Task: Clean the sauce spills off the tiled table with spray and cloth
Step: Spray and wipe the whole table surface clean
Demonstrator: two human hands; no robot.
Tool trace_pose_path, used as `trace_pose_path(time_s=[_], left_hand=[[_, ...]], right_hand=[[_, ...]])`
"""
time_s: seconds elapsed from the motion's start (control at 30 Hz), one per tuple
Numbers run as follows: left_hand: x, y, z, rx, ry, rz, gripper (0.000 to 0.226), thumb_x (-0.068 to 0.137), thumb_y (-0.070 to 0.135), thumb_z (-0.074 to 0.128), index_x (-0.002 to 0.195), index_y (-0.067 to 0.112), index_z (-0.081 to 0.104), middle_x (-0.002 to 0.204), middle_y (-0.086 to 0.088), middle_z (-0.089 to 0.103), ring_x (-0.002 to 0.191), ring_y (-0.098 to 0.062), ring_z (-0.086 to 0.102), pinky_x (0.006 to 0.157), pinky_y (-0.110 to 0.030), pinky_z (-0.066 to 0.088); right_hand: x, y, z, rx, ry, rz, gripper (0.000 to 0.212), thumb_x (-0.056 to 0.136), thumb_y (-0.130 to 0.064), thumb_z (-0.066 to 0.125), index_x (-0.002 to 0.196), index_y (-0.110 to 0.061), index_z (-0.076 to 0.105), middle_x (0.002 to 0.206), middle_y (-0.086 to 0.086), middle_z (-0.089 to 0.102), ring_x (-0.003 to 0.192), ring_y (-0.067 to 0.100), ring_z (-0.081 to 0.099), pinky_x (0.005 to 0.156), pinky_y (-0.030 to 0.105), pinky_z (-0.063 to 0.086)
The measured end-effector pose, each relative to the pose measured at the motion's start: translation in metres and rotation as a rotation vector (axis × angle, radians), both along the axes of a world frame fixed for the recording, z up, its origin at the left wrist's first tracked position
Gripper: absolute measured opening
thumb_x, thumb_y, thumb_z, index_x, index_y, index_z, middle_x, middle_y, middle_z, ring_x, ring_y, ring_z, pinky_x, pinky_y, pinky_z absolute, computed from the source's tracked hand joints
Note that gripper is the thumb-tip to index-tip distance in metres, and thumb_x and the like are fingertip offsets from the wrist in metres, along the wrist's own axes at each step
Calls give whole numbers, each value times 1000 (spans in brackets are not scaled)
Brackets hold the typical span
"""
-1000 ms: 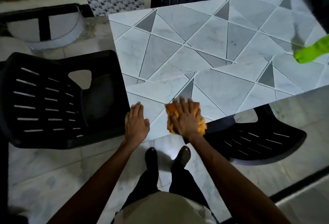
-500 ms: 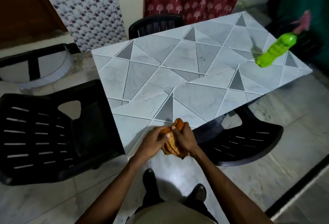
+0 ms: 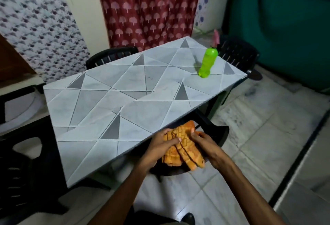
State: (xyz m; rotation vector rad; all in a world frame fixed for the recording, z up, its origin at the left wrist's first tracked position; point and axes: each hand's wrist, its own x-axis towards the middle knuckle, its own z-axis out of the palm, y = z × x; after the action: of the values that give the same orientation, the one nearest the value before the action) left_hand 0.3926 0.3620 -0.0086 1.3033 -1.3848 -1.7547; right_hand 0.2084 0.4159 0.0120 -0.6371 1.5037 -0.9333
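An orange patterned cloth (image 3: 185, 146) hangs folded between both hands, just off the near edge of the tiled table (image 3: 100, 107). My left hand (image 3: 159, 147) grips its left side with the thumb across the top. My right hand (image 3: 208, 144) holds its right side. A green spray bottle (image 3: 208, 63) with a pink nozzle stands upright near the table's far right corner. A few small dark specks (image 3: 151, 78) mark a tile in the middle of the table.
Black plastic chairs stand around the table: one at the left (image 3: 23, 167), one at the far side (image 3: 110, 57), one at the far right (image 3: 237, 53), one tucked under the near edge (image 3: 214, 133). Pale marble floor (image 3: 259, 135) stretches to the right.
The cloth was pressed flat on the table corner under my right hand; both hands have since lifted it off the edge and bunched it between them. My view has swung up and right.
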Motion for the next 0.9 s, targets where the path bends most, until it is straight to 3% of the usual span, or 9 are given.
trace_pose_path(time_s=[0.07,0.1,0.2,0.37,0.47,0.57,0.67,0.77,0.9], left_hand=[[-34,4,14,67,77,86,26,82,11,77,106,13,69,100,-8,76,92,-20,72,83,-33,58],[-53,5,21,89,111,105,24,82,9,75,105,12,69,101,-10,75,92,-22,71,85,-36,57],[-97,1,34,115,180,83,24,84,-1,69,104,13,67,98,-9,73,91,-21,68,90,-40,53],[-163,-12,44,176,249,56,28,85,6,73,111,9,65,108,-18,72,93,-25,69,92,-44,55],[-199,-30,47,169,297,82,32,84,7,74,114,11,62,113,-22,69,93,-25,70,83,-38,58],[-234,-56,48,84,319,101,44,87,4,71,126,15,53,111,-19,64,87,-21,69,73,-35,58],[-270,-88,40,-38,241,68,36,85,13,75,117,20,58,116,-17,61,93,-20,68,81,-39,58],[-305,-125,35,-126,130,-17,34,76,34,81,103,21,66,115,-12,66,96,-20,67,89,-42,56],[-339,-164,38,-284,24,-72,29,69,35,82,91,20,69,96,3,69,88,-9,64,79,-26,53]], right_hand=[[-39,16,12,-26,-22,-32,73,65,-57,87,117,-10,67,106,9,77,101,23,73,95,40,57],[-59,23,19,-32,-26,-45,67,63,-49,89,114,-10,70,108,11,76,105,27,72,98,44,55],[-99,25,37,-25,76,-88,41,66,-26,91,101,-14,72,104,8,77,95,23,73,82,34,59],[-156,8,55,-45,164,-114,48,63,-19,95,102,-11,67,101,6,74,88,17,71,71,26,57],[-192,-10,59,-95,-103,-114,48,82,-30,80,116,2,65,110,15,75,101,25,72,83,31,60],[-232,-36,59,-118,-325,-110,33,92,-29,67,112,-4,69,106,15,74,94,23,73,81,32,60],[-274,-69,53,-135,-183,-50,38,78,-28,77,109,-13,61,95,8,71,80,16,68,72,29,54],[-318,-105,57,-184,39,33,45,86,-16,77,125,-23,56,107,12,71,86,21,71,69,34,56],[-364,-148,62,-328,232,316,61,88,0,72,132,-37,55,114,13,63,80,30,65,72,51,59]])
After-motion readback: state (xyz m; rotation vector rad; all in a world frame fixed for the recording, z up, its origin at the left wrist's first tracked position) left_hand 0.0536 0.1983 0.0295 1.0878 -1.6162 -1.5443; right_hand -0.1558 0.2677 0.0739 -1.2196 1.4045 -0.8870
